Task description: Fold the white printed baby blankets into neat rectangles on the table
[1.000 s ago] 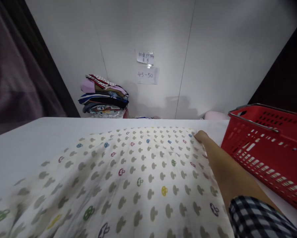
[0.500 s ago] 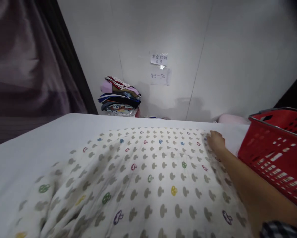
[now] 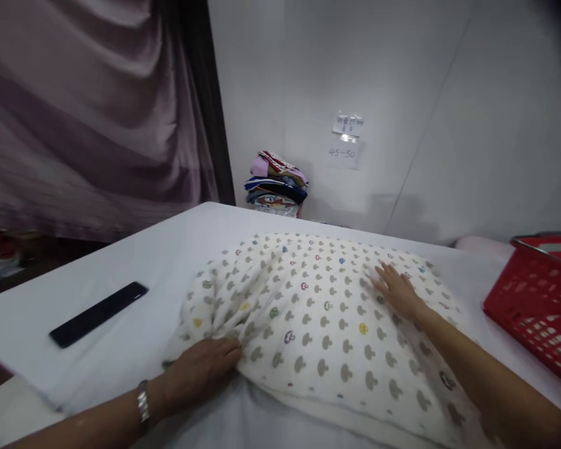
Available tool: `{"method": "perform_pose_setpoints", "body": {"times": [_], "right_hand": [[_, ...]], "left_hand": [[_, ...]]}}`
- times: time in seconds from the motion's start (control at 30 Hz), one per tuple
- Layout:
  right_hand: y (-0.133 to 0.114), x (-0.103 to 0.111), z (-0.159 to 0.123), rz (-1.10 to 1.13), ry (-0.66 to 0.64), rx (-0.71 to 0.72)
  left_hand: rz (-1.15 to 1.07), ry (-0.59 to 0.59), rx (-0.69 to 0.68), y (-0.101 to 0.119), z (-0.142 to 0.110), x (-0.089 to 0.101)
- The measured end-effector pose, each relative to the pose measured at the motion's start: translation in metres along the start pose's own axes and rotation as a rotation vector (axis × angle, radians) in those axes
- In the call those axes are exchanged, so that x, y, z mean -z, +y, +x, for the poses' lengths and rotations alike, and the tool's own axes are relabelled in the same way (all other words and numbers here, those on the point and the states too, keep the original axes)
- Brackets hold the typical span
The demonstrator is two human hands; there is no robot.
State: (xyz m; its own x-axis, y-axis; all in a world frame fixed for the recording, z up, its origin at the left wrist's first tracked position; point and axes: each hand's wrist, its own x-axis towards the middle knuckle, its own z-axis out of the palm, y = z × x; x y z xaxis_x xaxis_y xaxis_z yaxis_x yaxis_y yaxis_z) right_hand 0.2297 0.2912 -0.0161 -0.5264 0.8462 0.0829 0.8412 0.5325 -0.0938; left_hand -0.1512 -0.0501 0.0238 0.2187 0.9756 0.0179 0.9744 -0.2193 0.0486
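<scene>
A white cloth (image 3: 327,305) printed with grey and coloured mushrooms lies spread over the white table (image 3: 177,249). My left hand (image 3: 203,371), with a metal band at the wrist, is closed on the cloth's near left edge. Creases run out from that grip, and the left part of the cloth is bunched. Farther off, toward the right side, my right hand (image 3: 397,290) rests on the cloth with its fingers stretched out. The near edge shows more than one layer.
A black phone-like slab (image 3: 97,315) lies left of the cloth. At the right stands a red basket (image 3: 537,305). Folded fabrics (image 3: 276,186) are stacked behind the table by the wall. A mauve curtain (image 3: 97,112) hangs at the left.
The view has turned left, bringing the black slab and my left hand into sight. My right hand has left the cloth's far right corner and come inward. The cloth's near edge now shows.
</scene>
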Motion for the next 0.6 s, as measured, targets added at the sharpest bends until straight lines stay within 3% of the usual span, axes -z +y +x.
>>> {"method": "perform_pose_setpoints", "body": {"times": [0.13, 0.23, 0.33, 0.43, 0.5, 0.6], "right_hand": [[-0.027, -0.02, -0.019, 0.015, -0.103, 0.087], [-0.047, -0.026, -0.027, -0.062, 0.003, 0.045], [-0.077, -0.029, -0.038, -0.058, 0.102, 0.149], [-0.105, -0.035, -0.051, 0.017, -0.015, 0.234], [-0.118, -0.035, -0.059, 0.037, -0.058, 0.194], [-0.142, -0.022, -0.072, 0.089, -0.013, 0.152]], "left_hand": [[0.022, -0.023, -0.076, 0.004, -0.002, 0.004], [0.059, -0.013, -0.103, 0.004, -0.003, 0.005], [0.098, -0.014, -0.116, 0.004, -0.003, 0.004], [0.121, -0.004, -0.129, 0.002, -0.006, 0.004], [0.09, 0.02, -0.153, -0.001, -0.009, 0.005], [-0.037, 0.121, -0.159, -0.009, -0.019, 0.012]]}}
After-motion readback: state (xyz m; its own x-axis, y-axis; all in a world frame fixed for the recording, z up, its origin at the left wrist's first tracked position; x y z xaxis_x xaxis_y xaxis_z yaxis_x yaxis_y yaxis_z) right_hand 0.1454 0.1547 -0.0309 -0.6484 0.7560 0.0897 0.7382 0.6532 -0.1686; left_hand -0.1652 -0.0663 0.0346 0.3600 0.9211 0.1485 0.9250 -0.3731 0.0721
